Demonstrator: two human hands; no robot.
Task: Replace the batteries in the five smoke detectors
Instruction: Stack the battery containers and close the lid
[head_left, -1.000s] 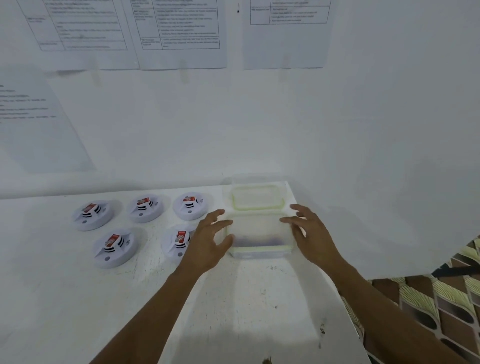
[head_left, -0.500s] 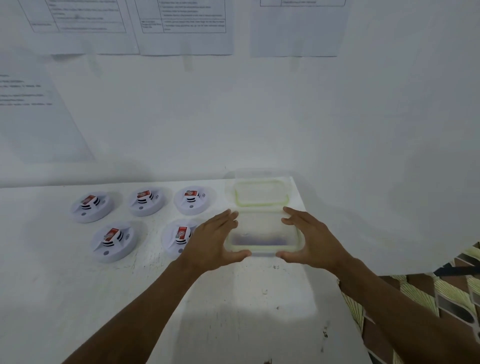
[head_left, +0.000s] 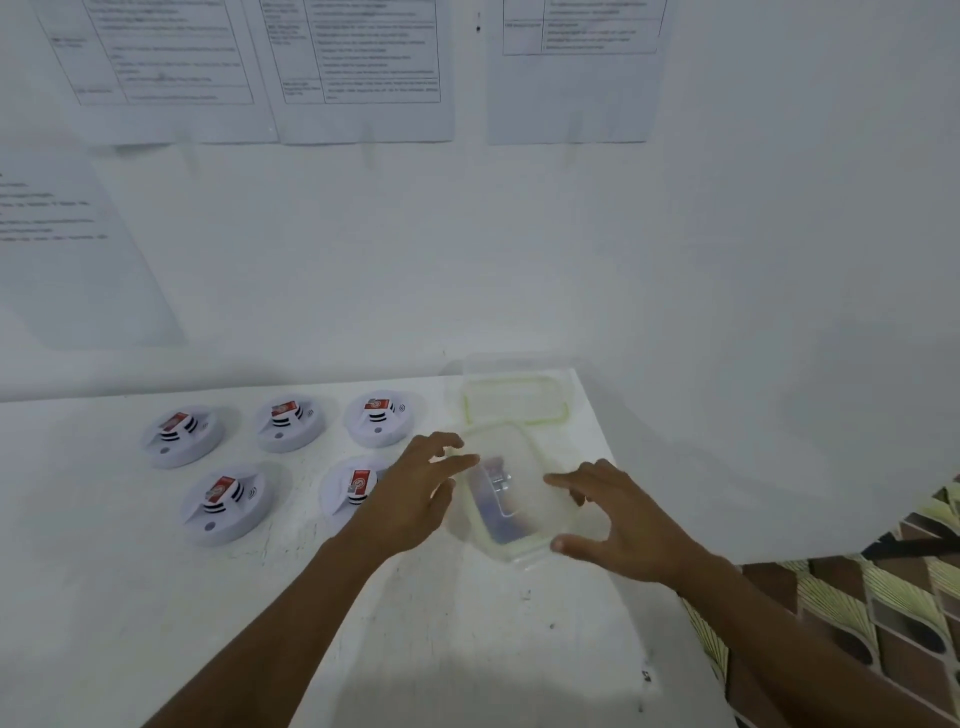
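1. The clear plastic container (head_left: 511, 506), green-rimmed, now lies skewed on the counter (head_left: 260, 597); half a second ago it sat square between the hands. Its lid (head_left: 514, 402) lies off, just behind.
2. On the left hand (head_left: 410, 499) the fingers are spread, tips at the far-left rim. The right hand (head_left: 623, 530) curls thumb and fingers round the near-right corner.
3. Contents are blurred, probably spare batteries.
4. The five smoke detectors (head_left: 226, 504) sit to the left, a red-labelled battery showing on each. Swapping has likely not begun.
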